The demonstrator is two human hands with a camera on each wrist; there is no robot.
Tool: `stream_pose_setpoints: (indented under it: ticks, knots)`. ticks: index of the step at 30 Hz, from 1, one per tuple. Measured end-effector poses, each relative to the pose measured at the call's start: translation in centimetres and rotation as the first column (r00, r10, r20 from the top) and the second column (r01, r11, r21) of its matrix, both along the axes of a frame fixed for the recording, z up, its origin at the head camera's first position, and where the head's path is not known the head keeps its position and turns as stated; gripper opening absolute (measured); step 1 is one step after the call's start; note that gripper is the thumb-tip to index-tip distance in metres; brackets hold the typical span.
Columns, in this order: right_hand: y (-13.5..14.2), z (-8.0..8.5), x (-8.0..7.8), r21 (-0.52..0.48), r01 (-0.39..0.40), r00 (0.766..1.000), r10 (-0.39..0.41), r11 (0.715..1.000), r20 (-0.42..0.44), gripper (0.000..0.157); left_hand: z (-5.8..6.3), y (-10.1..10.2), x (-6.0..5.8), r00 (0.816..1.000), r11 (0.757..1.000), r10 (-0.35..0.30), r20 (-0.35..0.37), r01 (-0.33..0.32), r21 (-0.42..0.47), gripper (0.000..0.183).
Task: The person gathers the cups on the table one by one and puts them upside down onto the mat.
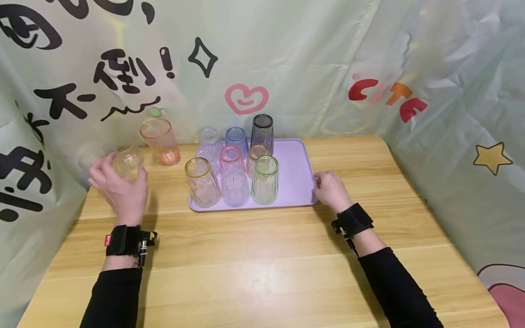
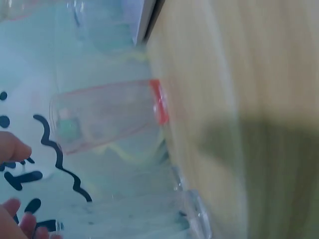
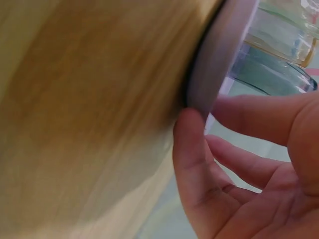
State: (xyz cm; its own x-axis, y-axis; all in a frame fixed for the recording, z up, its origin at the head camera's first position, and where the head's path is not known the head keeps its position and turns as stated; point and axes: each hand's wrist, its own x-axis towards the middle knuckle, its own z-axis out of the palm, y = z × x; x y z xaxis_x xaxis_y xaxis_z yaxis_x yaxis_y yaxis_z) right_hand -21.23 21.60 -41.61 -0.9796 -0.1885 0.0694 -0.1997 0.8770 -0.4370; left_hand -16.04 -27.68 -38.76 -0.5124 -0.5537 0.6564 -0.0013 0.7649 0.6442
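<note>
At the left end of the table, my left hand [image 1: 123, 189] is beside a clear glass [image 1: 130, 158], thumb and fingers spread. In the left wrist view its thumb [image 2: 14, 148] is apart from that glass, while some fingertips are near it; contact there cannot be told. Another clear glass [image 1: 91, 157] stands blurred further left. A red-rimmed glass [image 1: 160, 139] is just to the right. My right hand [image 1: 333, 190] pinches the right edge of a lilac tray [image 1: 293, 175] between thumb and finger, seen closely in the right wrist view.
On the tray's left and middle stand several glasses, among them a gold-rimmed glass [image 1: 203, 187], a green-rimmed glass [image 1: 265, 184], a pink-rimmed glass [image 1: 231, 159], a blue glass [image 1: 236, 141] and a dark glass [image 1: 262, 132]. A printed cloth [image 1: 295, 82] hangs behind the wooden table [image 1: 246, 264].
</note>
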Motion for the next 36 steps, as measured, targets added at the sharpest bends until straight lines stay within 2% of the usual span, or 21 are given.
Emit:
stream_pose_setpoints:
  ticks: [4,8,11,14,15,19,22,25,33,36]
  knots:
    - [0.1,-0.3,-0.2,-0.007,0.000,1.000,0.000,1.000,-0.025,0.040,0.9,-1.3,-0.4,0.995,0.993,0.091,-0.034,-0.088,0.077,0.071]
    - [0.1,-0.5,-0.1,-0.019,0.001,1.000,-0.001,1.000,-0.025,0.039,2.0,-1.9,-0.3,0.990,0.965,0.141,-0.009,-0.135,0.225,0.098]
    - [0.1,-0.5,0.1,-0.008,0.014,1.000,-0.014,1.000,-0.028,0.029,2.3,-2.3,-0.4,0.991,0.907,0.118,0.060,-0.133,0.399,0.117]
    - [0.2,-0.4,0.3,0.018,0.019,0.999,-0.018,1.000,-0.046,0.014,1.8,-2.8,-0.8,0.988,0.820,0.058,0.144,-0.129,0.558,0.127]
    - [0.2,-0.4,0.4,0.028,0.019,0.999,-0.018,0.999,-0.051,0.011,1.5,-3.1,-1.0,0.986,0.800,0.043,0.162,-0.131,0.586,0.128]
    - [0.0,-0.3,0.1,0.030,0.010,0.999,-0.009,0.999,-0.052,0.015,0.5,-4.3,-1.5,0.983,0.738,-0.013,0.185,-0.115,0.665,0.128]
    - [-0.2,-0.5,-0.2,0.020,0.007,0.998,-0.006,1.000,-0.054,0.015,0.2,-5.1,-1.7,0.984,0.713,-0.021,0.177,-0.110,0.692,0.126]
    - [-0.3,-0.8,-0.4,0.013,0.010,0.998,-0.009,1.000,-0.064,0.015,-0.2,-5.6,-1.9,0.984,0.699,-0.028,0.176,-0.106,0.707,0.123]
    - [0.0,-1.0,-0.1,-0.002,0.027,0.999,-0.027,1.000,-0.032,0.013,-0.7,-5.8,-2.1,0.984,0.701,-0.043,0.175,-0.095,0.707,0.098]
    - [0.0,-0.8,-0.2,-0.006,0.027,0.999,-0.028,1.000,-0.038,0.011,-0.6,-5.7,-2.1,0.986,0.687,-0.045,0.163,-0.088,0.721,0.096]
